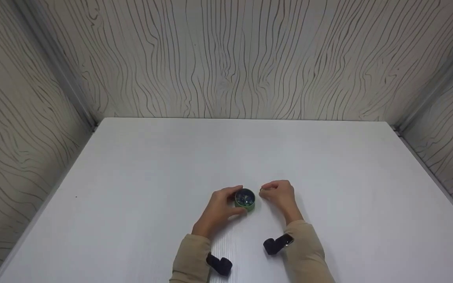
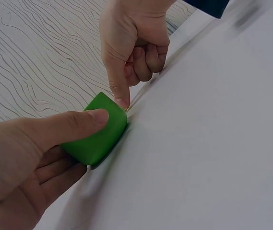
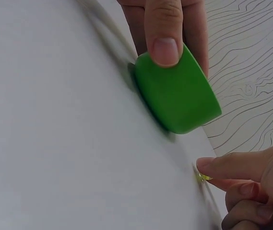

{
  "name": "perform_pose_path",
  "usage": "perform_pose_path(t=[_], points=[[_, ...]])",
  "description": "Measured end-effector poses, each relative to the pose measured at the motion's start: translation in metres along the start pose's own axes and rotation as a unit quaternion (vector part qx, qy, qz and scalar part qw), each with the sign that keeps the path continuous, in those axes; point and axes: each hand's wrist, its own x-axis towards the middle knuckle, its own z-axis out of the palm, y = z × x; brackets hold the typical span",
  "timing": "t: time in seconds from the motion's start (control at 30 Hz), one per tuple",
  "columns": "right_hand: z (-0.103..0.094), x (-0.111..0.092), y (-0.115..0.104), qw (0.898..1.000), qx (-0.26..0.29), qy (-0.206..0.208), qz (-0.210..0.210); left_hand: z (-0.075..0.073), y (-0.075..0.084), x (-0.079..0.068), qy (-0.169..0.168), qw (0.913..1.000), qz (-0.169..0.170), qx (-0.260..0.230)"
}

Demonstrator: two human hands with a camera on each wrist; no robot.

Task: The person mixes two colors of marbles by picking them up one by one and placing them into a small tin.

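A small green cup [image 1: 245, 208] stands on the white table, its inside dark in the head view with small glints that I cannot make out. My left hand [image 1: 219, 206] grips it from the left, thumb on the near side and fingers round the far side. The same green wall [image 2: 108, 136] shows smooth in the left wrist view. Just right of the cup, apart from it, my right hand [image 1: 281, 195] pinches a tiny yellow, see-through piece [image 3: 205, 177] between thumb and forefinger, close to the table top. Its other fingers are curled in.
The white table [image 1: 151, 157] reaches back to a wall panel [image 1: 226, 59] with a wood-grain pattern. More panels rise at the left and right. A dark wrist camera [image 1: 219, 265] is strapped on the left sleeve, another camera [image 1: 277, 244] on the right.
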Motion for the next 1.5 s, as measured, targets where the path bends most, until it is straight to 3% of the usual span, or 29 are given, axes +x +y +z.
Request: perform_pose_path(t=[0.5,0.8,1.5], points=[[-0.001,-0.007,-0.001,0.999,0.035,-0.008,0.024,0.0,-0.001,0.002,0.005,0.9999,-0.003,0.009],[0.0,-0.014,0.0,0.998,0.066,0.008,-0.008,0.001,-0.001,0.0,0.005,0.9999,-0.013,0.008],[-0.01,-0.018,-0.005,0.996,0.087,0.013,-0.016,0.001,-0.001,0.001,0.005,1.0,-0.002,0.005]])
